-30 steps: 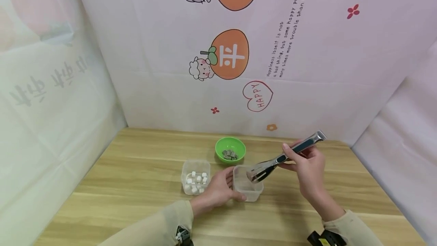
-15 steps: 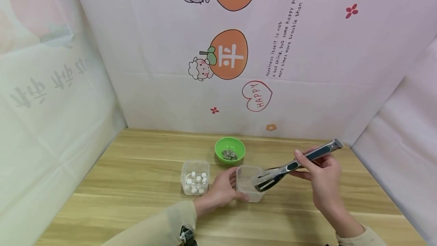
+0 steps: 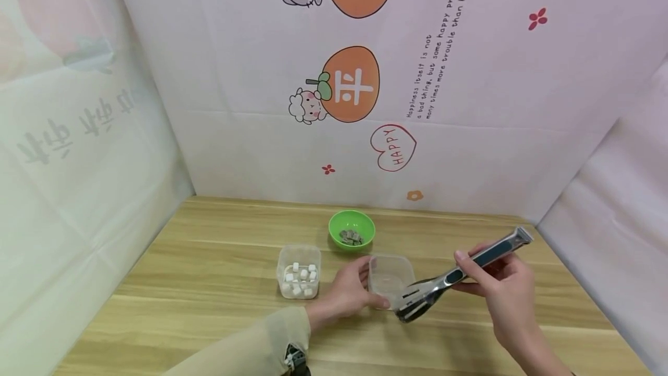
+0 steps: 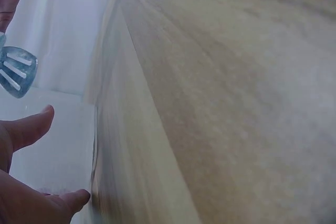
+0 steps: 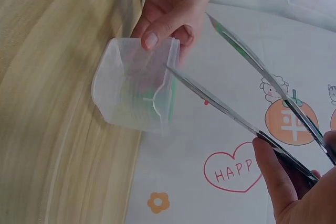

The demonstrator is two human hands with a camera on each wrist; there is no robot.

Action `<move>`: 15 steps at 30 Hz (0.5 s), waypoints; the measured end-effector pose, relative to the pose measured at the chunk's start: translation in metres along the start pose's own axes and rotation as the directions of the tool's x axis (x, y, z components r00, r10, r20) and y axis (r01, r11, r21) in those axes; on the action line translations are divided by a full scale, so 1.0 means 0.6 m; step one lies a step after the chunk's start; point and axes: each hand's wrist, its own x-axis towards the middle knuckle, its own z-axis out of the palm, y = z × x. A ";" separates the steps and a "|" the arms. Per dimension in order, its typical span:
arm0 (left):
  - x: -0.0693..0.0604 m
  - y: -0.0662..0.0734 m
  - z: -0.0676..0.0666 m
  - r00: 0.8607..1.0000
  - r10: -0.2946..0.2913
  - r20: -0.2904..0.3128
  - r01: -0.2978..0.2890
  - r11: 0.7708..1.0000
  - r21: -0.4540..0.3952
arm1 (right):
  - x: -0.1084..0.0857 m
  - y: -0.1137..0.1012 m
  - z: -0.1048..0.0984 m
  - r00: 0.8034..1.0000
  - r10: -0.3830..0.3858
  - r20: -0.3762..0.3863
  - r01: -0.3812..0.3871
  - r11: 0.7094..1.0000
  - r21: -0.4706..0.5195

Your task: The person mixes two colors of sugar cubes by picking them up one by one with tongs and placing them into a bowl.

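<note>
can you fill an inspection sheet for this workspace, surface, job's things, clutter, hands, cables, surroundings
Surface: wood-grain table
Job's things: tongs spread apart, nothing between the tips; clear box beside them, contact unclear; second box with white cubes inside; green bowl with grey pieces
Clutter: nothing seen
Hands: left hand holds the clear box; right hand holds the tongs
Cables: nothing seen
Surroundings: printed sheet behind, side sheets left and right

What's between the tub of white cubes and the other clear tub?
The left hand, gripping the other clear tub; bare table between it and the tub of white cubes. Head view shows it.
</note>
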 end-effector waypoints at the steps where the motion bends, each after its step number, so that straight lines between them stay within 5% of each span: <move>1: 0.001 0.000 0.001 1.000 0.000 0.003 0.000 1.000 0.000 | -0.003 0.000 -0.001 1.000 -0.001 0.004 0.001 1.000 -0.008; 15: 0.021 -0.001 0.019 1.000 0.025 0.004 -0.025 1.000 0.014 | -0.037 0.003 -0.004 0.998 0.051 0.037 -0.042 0.977 -0.207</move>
